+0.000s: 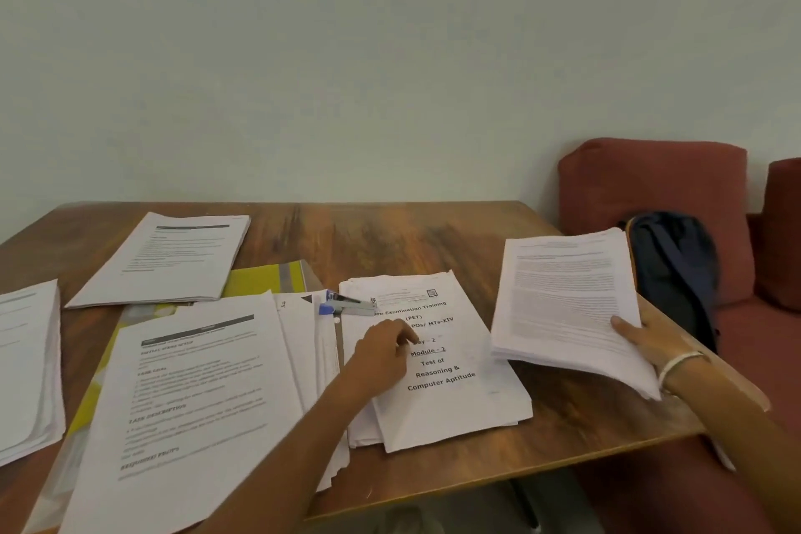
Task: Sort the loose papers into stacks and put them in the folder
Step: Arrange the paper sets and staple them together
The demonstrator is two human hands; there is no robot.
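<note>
The right hand [646,338] grips a thick sheaf of papers [568,299] at the table's [390,238] right edge; the left hand [383,356], fingers curled, rests on the middle stack [437,364].

1. The counter [390,238] is brown wood with darker streaked grain.
2. The papers are white with black print; the stack [446,360] near the right edge bears bold black headings.
3. The sheets [173,260] toward the far left corner carry a dark grey header bar.
4. The folder [268,280] beneath the papers is yellow with a grey stripe.
5. The stapler [346,303] is grey and blue.
6. The cushions [650,182] past the right edge are rust red.
7. The bag [672,269] is dark navy.
8. The bangle [678,364] is white.
</note>
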